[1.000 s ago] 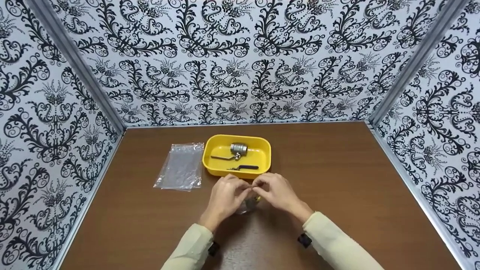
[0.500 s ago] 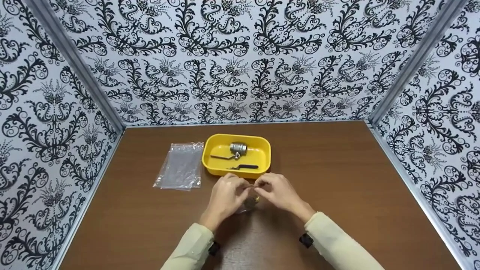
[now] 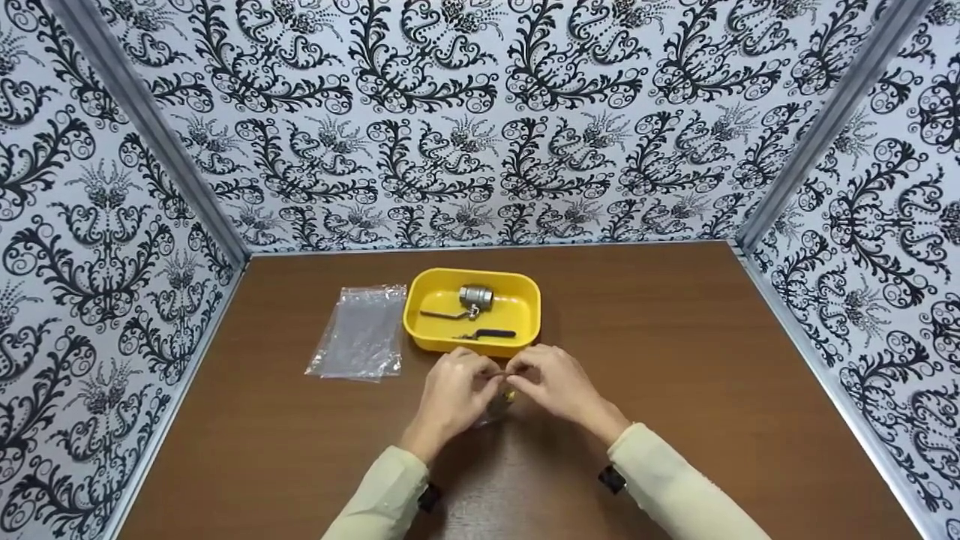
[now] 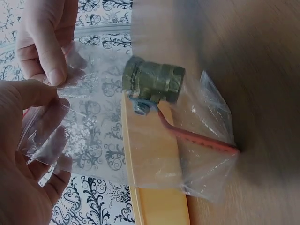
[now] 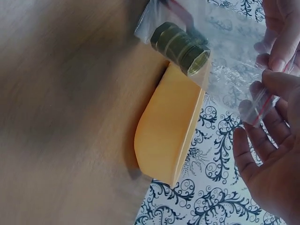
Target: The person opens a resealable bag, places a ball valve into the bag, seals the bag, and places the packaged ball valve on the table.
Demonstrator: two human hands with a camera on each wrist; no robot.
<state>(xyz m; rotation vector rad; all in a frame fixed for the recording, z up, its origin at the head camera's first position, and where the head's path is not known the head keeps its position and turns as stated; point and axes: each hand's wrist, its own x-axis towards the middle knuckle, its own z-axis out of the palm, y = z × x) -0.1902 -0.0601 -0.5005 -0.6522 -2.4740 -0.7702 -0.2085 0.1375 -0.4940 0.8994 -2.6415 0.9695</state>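
A small clear zip bag [image 4: 206, 159] hangs between both hands just above the brown table [image 3: 675, 360]. It holds a brass ball valve [image 4: 154, 82] with a red lever [image 4: 197, 138]. My left hand [image 3: 469, 375] pinches one side of the bag's mouth, thumb on top, and my right hand [image 3: 536, 375] pinches the other side. In the right wrist view the valve [image 5: 180, 47] sits low in the bag and the right hand [image 5: 262, 93] grips the red zip strip [image 5: 260, 110]. From the head view the hands mostly hide the bag.
A yellow tray [image 3: 420, 330] stands just beyond the hands, holding a silver ball valve [image 3: 475, 297] and a black lever [image 3: 491, 334]. Empty clear bags [image 3: 360, 334] lie left of the tray. Patterned walls [image 3: 480, 112] close the table on three sides.
Both hands stay together at the bag's mouth, with only slight finger movement. The tray and the spare bags have not moved.
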